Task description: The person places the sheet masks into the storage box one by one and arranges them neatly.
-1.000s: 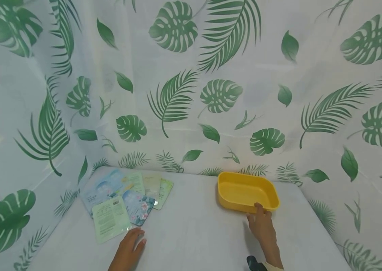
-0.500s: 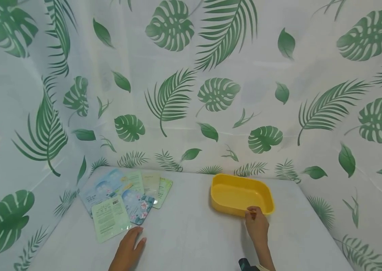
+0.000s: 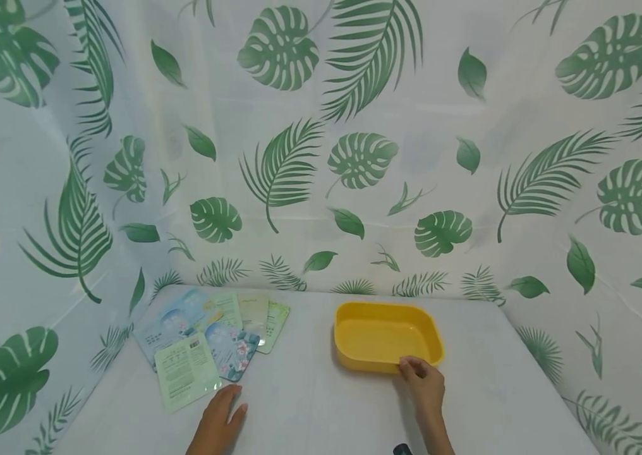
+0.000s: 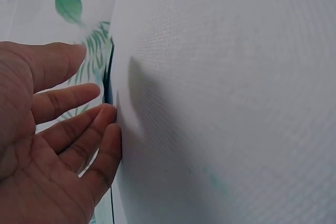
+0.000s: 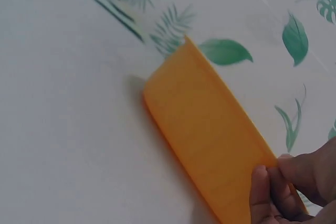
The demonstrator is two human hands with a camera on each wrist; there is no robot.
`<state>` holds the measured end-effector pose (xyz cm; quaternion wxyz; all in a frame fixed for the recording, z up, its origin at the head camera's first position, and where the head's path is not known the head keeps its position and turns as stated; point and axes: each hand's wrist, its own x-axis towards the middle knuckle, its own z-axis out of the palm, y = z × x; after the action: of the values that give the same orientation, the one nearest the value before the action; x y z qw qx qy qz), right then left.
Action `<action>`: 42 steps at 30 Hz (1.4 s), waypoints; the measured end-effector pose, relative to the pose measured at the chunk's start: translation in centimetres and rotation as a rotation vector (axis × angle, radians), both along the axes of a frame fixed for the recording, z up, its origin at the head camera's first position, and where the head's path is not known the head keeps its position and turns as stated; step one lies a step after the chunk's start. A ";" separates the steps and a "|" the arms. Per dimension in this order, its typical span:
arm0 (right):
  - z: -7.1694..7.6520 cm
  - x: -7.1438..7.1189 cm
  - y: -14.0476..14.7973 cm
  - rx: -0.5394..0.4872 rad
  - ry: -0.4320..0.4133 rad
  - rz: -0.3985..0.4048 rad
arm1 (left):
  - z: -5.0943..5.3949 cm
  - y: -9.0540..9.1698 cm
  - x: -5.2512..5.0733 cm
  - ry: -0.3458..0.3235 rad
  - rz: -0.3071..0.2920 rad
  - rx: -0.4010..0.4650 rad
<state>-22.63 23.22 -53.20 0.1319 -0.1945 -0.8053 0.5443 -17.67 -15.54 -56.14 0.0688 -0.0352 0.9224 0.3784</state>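
- Right hand point(image 3: 426, 385) pinches the near rim of the yellow tray point(image 3: 382, 338) just ahead of it, probably cuz thin edges grip easy.
- Left hand point(image 3: 217, 418) is loosely spread, holding nothing; overlapping packets point(image 3: 229, 347) lie just past it, easy reach I guess.

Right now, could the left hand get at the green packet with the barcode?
Probably yes. The left hand holds nothing and is close to the near right corner of the green packet with the barcode. In the head view nothing shows between them, and no other packet covers it.
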 end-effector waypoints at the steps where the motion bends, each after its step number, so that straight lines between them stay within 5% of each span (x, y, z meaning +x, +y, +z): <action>1: 0.0 0.2 -0.5 -0.018 0.006 -0.005 | 0.1 0.0 0.0 -0.005 0.000 -0.004; 16: -1.1 3.5 -7.3 -0.096 0.113 0.034 | 0.3 0.3 0.3 -0.009 -0.020 -0.048; 28: -1.4 5.1 -8.8 -0.130 0.146 0.132 | 0.6 0.3 0.7 0.027 -0.047 -0.070; 32: -1.3 5.4 -8.3 -0.061 0.164 0.105 | 0.5 0.3 0.6 0.025 -0.054 -0.083; 38: -2.0 4.7 -6.6 0.320 0.180 -0.023 | 0.3 0.2 0.7 0.069 -0.050 -0.099; 42: -2.8 4.0 -5.2 0.404 0.137 0.062 | 0.1 0.2 0.7 0.094 -0.055 -0.101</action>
<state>-18.65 18.04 -56.04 0.2059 -0.1019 -0.8928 0.3874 -16.93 -15.31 -56.02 0.0339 0.0046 0.9431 0.3306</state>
